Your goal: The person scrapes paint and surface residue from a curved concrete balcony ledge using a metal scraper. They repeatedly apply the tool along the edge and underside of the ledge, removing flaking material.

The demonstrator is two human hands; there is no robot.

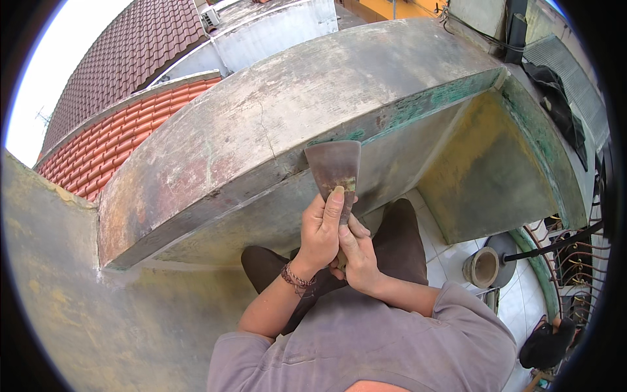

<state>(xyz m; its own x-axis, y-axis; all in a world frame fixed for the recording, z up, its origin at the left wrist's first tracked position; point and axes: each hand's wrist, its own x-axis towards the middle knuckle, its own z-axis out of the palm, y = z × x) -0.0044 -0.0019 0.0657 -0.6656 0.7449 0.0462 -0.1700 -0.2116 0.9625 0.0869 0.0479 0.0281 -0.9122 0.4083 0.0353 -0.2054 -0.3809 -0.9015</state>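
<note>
A wide-bladed scraper (334, 163) points away from me, its blade edge against the front face of the concrete ledge (274, 98). My left hand (319, 230) is closed round the scraper, with the thumb laid along the base of the blade; a braided bracelet circles that wrist. Just below it, to the right, my right hand (359, 258) is wrapped round the handle, most of which the fingers hide. Green paint (424, 104) clings to the ledge's front face right of the blade. Bare grey concrete and a crack show to the left.
A concrete side panel (493, 170) closes the recess on the right. On the tiled floor stand a round pot (481, 267) and a dark round base with a pole. A curved metal railing (575, 261) runs along the right. Tiled roofs (130, 137) lie beyond the ledge.
</note>
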